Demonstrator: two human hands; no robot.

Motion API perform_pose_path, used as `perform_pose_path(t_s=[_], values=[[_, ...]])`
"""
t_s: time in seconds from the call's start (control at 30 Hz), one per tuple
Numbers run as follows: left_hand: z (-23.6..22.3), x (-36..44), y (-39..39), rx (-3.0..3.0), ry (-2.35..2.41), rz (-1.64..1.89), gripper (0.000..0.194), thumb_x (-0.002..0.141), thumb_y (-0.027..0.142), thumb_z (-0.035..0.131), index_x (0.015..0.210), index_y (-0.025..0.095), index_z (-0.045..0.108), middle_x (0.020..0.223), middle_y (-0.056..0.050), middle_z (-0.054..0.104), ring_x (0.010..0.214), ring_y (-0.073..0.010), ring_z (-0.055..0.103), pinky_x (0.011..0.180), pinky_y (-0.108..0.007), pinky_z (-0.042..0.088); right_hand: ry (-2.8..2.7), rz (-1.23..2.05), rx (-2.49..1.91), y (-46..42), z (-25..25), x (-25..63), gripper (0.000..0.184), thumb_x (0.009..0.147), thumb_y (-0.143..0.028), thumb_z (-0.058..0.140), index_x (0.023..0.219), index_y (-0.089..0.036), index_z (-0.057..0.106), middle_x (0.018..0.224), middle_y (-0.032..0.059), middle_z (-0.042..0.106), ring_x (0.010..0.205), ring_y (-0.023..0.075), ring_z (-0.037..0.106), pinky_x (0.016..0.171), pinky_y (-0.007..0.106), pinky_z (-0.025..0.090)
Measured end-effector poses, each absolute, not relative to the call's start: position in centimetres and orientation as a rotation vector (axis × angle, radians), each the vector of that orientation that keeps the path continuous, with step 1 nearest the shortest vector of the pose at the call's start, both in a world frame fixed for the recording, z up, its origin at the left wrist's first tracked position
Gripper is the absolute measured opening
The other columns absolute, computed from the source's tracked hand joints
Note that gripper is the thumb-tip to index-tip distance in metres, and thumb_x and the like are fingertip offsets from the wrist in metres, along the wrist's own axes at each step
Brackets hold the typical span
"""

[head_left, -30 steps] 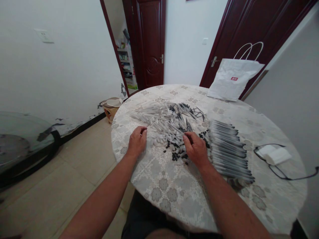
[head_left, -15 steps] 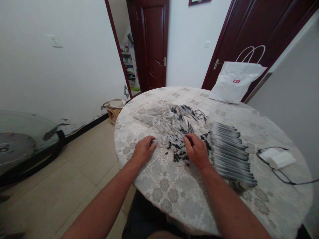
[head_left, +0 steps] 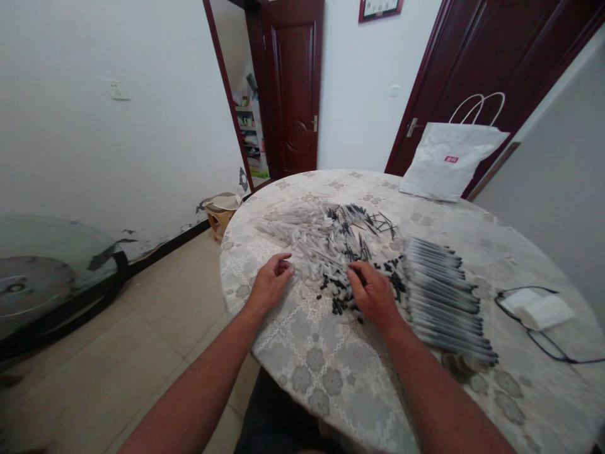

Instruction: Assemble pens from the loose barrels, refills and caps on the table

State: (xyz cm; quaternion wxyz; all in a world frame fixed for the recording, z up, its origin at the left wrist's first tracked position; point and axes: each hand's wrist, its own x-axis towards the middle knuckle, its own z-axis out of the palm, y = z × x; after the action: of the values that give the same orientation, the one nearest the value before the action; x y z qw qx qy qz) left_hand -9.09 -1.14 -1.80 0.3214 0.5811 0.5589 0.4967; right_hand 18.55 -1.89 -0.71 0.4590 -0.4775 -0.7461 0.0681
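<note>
At the left edge of the loose pen parts, my left hand [head_left: 273, 282] is open, its thumb and forefinger apart with nothing visible between them. My right hand [head_left: 372, 290] is closed in a pinch over the pile, on what looks like a slim clear pen barrel [head_left: 334, 259] pointing left. Small white and clear pieces [head_left: 302, 265] and short black caps [head_left: 338, 306] lie between the hands. Beyond them spread clear barrels [head_left: 293, 221] and dark-tipped refills [head_left: 362, 217]. To the right, pens with dark ends [head_left: 439, 284] form a neat row of stacks.
A round table with a patterned cloth [head_left: 321, 372] carries everything. Eyeglasses [head_left: 543, 340] and folded white tissue [head_left: 543, 309] sit at the right, a white paper bag [head_left: 449, 164] at the back. A stool [head_left: 221, 214] and a fan [head_left: 42, 284] stand left of the table.
My left hand's fingers have spread wider apart. My right hand stays over the pile in its pinch. The whole view has shifted slightly downward and to the right.
</note>
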Motion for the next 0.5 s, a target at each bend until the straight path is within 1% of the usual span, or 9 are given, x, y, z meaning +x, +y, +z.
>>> perform_pose_path(t_s=[0.07, 0.13, 0.23, 0.37, 0.5], values=[[-1.0, -8.6, -0.9, 1.415, 1.391, 1.310, 0.034, 0.077, 0.030, 0.075, 0.108, 0.018, 0.071, 0.090, -0.004, 0.071, 0.080, -0.0175, 0.065, 0.076, -0.030, 0.052, -1.834, 0.182, -1.167, -1.9, -0.7, 18.5, 0.023, 0.099, -0.033, 0.052, 0.106, -0.019, 0.069, 0.096, 0.0080, 0.075, 0.087, 0.0216, 0.070, 0.084, 0.033, 0.053], [-0.3, -8.1, -0.5, 1.337, 1.310, 1.306, 0.026, 0.077, 0.033, 0.076, 0.098, 0.018, 0.072, 0.080, -0.002, 0.068, 0.070, -0.0148, 0.061, 0.067, -0.027, 0.050, -1.813, 0.185, -1.163, -2.0, -0.6, 18.5, 0.022, 0.099, -0.032, 0.051, 0.106, -0.019, 0.068, 0.097, 0.0081, 0.074, 0.089, 0.0218, 0.070, 0.085, 0.033, 0.054], [0.9, -6.9, 0.7, 1.146, 1.088, 1.343, 0.026, 0.078, 0.034, 0.076, 0.098, 0.017, 0.073, 0.069, 0.001, 0.061, 0.060, -0.0116, 0.055, 0.059, -0.024, 0.047, -1.781, 0.182, -1.157, -2.1, -0.3, 18.4, 0.022, 0.099, -0.032, 0.050, 0.107, -0.020, 0.068, 0.097, 0.0078, 0.074, 0.089, 0.0216, 0.069, 0.085, 0.033, 0.054], [2.1, -4.7, 2.8, 0.878, 0.806, 1.379, 0.026, 0.076, 0.031, 0.080, 0.096, 0.015, 0.073, 0.070, 0.001, 0.060, 0.066, -0.0106, 0.059, 0.064, -0.023, 0.052, -1.764, 0.163, -1.163, -2.4, 0.1, 18.2, 0.022, 0.099, -0.031, 0.050, 0.106, -0.020, 0.067, 0.095, 0.0078, 0.073, 0.087, 0.0214, 0.069, 0.084, 0.033, 0.053], [2.2, -3.2, 4.2, 0.827, 0.707, 1.393, 0.024, 0.077, 0.028, 0.080, 0.095, 0.014, 0.072, 0.079, -0.003, 0.067, 0.073, -0.0129, 0.065, 0.078, -0.031, 0.059, -1.732, 0.148, -1.197, -2.4, 0.3, 18.2, 0.021, 0.099, -0.030, 0.050, 0.105, -0.019, 0.067, 0.094, 0.0077, 0.073, 0.086, 0.0210, 0.069, 0.083, 0.032, 0.053]])
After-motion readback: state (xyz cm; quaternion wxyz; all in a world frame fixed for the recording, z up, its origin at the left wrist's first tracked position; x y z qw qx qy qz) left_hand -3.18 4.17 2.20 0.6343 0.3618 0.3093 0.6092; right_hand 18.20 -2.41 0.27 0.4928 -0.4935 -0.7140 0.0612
